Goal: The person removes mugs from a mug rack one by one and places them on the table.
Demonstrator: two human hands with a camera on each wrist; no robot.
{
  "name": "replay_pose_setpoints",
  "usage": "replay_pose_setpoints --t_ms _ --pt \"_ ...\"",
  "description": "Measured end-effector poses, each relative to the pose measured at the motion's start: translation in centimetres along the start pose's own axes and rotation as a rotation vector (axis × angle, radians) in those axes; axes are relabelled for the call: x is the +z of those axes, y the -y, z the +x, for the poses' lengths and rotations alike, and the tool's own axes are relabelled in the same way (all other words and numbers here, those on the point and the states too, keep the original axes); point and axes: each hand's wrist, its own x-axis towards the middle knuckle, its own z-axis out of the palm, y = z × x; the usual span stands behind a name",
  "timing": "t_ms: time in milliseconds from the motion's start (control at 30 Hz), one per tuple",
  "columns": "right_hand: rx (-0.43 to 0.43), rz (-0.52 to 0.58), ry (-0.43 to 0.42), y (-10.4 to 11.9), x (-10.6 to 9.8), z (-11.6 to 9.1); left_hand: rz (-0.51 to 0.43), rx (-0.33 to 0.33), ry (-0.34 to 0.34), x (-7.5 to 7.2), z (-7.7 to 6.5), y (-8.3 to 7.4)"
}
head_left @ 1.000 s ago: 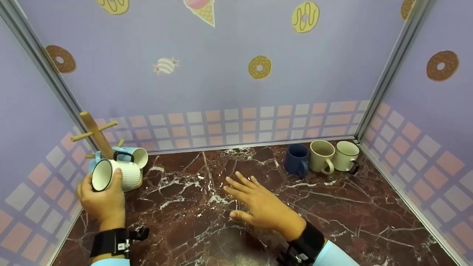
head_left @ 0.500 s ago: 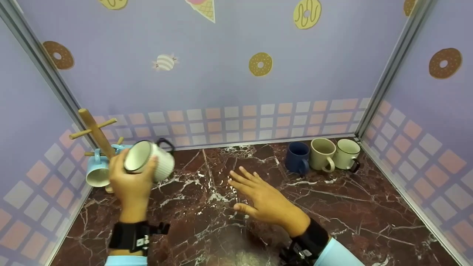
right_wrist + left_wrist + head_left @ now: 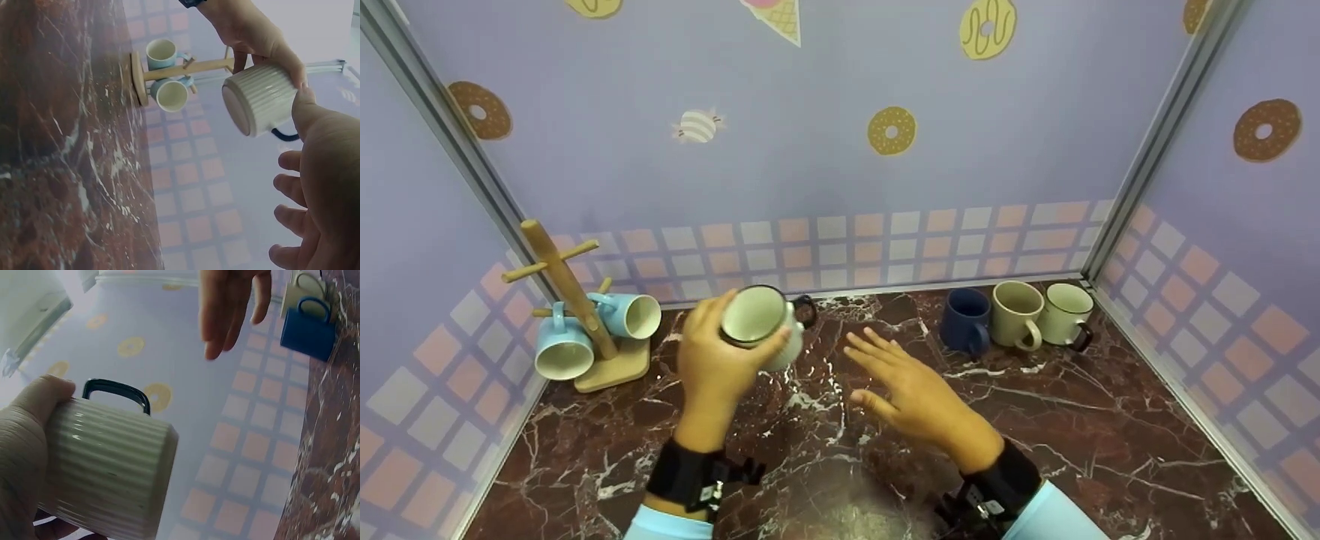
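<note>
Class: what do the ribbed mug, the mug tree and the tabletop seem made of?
Ribbed mug: probably glazed ceramic, given its glossy highlights. Mug tree: apparently smooth wood, from its tan rods. Tabletop: polished marble or an imitation; white veins, soft reflection.

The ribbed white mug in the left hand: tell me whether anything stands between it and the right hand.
Nothing visible does. In the head view, an open gap separates the ribbed white mug from the right hand, with the mug's dark handle jutting out on that side.
</note>
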Motion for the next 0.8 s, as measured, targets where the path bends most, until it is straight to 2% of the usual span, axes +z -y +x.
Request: replay_pose_setpoints --t_ms 167,333,467,633,800 --pt "0.041 -0.017 -0.122 -0.2 -0.4 0.0 0.026 0.076 0.085 1.4 -1.2 -1.0" --pt "0.102 -0.011 -0.214 -0.3 -0.4 0.0 0.044 0.145 0.131 2.3 -2.2 -1.1" --pt "0.131 0.102 -0.205 -0.1 -0.3 0.0 0.037 0.168 0.166 2.4 -2.6 -1.1" --pt "0.142 0.315 -0.185 0.0 0.0 0.4 0.022 0.189 0.231 2.6 -3.1 -1.4" --pt "0.151 0.504 -0.120 0.0 0.3 0.6 0.034 0.227 0.317 2.8 -3.8 -1.9"
